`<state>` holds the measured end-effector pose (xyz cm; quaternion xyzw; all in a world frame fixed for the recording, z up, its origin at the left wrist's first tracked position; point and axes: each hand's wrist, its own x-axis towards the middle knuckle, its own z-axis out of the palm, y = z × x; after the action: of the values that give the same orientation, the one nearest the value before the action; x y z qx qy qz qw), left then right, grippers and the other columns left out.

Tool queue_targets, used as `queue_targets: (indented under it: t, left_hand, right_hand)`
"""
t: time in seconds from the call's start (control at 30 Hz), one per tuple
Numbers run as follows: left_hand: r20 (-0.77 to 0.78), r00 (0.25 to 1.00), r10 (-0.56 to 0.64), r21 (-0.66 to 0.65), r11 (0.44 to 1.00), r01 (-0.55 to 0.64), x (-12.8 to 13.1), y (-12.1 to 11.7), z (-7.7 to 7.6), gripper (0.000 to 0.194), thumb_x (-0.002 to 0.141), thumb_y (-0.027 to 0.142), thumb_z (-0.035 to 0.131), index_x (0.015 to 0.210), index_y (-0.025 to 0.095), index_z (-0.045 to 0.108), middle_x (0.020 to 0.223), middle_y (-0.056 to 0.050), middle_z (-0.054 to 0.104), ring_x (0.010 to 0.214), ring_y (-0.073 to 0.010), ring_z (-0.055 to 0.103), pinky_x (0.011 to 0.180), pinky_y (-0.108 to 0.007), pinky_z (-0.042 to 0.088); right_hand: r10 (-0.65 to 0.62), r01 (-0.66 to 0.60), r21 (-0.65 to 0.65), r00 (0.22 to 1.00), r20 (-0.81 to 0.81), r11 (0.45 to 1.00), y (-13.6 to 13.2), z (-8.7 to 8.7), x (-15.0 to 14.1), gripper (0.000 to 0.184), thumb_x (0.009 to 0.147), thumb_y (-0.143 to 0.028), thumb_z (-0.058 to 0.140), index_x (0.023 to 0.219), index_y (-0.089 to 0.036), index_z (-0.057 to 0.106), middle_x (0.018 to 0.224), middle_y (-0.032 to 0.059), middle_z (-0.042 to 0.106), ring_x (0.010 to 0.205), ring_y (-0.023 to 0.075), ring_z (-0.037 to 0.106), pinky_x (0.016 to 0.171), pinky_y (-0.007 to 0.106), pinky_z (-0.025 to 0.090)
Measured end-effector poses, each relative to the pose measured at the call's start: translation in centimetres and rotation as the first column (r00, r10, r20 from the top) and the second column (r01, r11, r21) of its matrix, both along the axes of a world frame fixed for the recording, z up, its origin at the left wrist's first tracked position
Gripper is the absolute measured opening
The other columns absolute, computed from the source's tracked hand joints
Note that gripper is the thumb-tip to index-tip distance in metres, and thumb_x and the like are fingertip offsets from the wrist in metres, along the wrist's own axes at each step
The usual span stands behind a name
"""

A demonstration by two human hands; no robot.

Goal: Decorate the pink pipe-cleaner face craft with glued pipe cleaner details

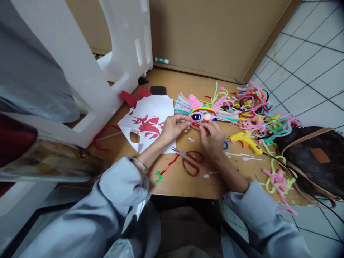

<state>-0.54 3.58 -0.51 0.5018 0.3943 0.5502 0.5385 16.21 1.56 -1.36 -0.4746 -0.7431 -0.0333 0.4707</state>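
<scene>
A colourful craft face (207, 117) made of pipe cleaners lies on the table's far side, with large eyes, pink ears and striped bundles sticking out at both sides. My left hand (175, 128) pinches its lower left edge between thumb and fingers. At the lower middle, my right hand (213, 139) is closed on the edge beside the red mouth strip (195, 124). Exactly what sits between the right fingertips is partly hidden. Red-handled scissors (190, 159) lie between my forearms, blades apart.
A yellow glue gun (245, 139) lies right of my right hand, near tangled pipe cleaners (258, 107) and a brown bag (317, 161). On the left are cut white paper (126, 123) with red patches and a white plastic frame (129, 43). A cardboard panel (204, 39) stands behind.
</scene>
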Motion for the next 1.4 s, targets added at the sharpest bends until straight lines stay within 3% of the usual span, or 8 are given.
queue_targets:
  t: [0.27,0.8,1.07,1.4]
  left_hand:
    - [-0.048,0.999,0.007,-0.028,1.0,-0.008,0.19,0.12,-0.41,0.014,0.072,0.022,0.076,0.079,0.012,0.069,0.063,0.0,0.066,0.055,-0.0081,0.059,0.056,-0.021,0.051]
    - [-0.112,0.994,-0.004,-0.048,0.999,-0.002,0.25,0.11,-0.65,0.017,0.074,0.025,0.075,0.084,0.011,0.073,0.065,-0.002,0.07,0.055,-0.0085,0.06,0.059,-0.022,0.052]
    - [-0.139,0.99,-0.011,-0.057,0.998,0.003,0.24,0.12,-0.68,0.014,0.076,0.024,0.074,0.085,0.013,0.073,0.065,-0.002,0.07,0.055,-0.0086,0.061,0.06,-0.022,0.052]
    - [-0.155,0.988,-0.015,-0.077,0.997,0.003,0.29,-0.1,-0.38,0.014,0.078,0.021,0.073,0.087,0.01,0.074,0.065,-0.002,0.071,0.056,-0.0085,0.062,0.06,-0.021,0.052]
  right_hand:
    - [-0.073,0.066,0.081,0.994,0.082,0.995,0.25,-0.43,-0.08,0.018,0.094,-0.026,0.054,0.087,-0.022,0.07,0.079,0.0059,0.07,0.069,0.0186,0.063,0.064,0.031,0.048]
    - [-0.091,0.082,0.081,0.988,0.123,0.993,0.44,-0.6,0.14,0.016,0.092,-0.024,0.055,0.087,-0.022,0.07,0.078,0.0067,0.069,0.071,0.0204,0.062,0.064,0.032,0.046]
    - [-0.068,0.069,-0.007,0.993,0.091,0.998,0.43,-0.64,0.21,0.017,0.093,-0.025,0.053,0.088,-0.022,0.069,0.082,0.0086,0.069,0.076,0.0225,0.062,0.068,0.034,0.046]
    - [-0.084,0.072,0.096,0.989,0.125,0.993,0.52,-0.85,0.15,0.015,0.092,-0.022,0.055,0.089,-0.02,0.069,0.08,0.0072,0.068,0.073,0.0205,0.062,0.065,0.031,0.045]
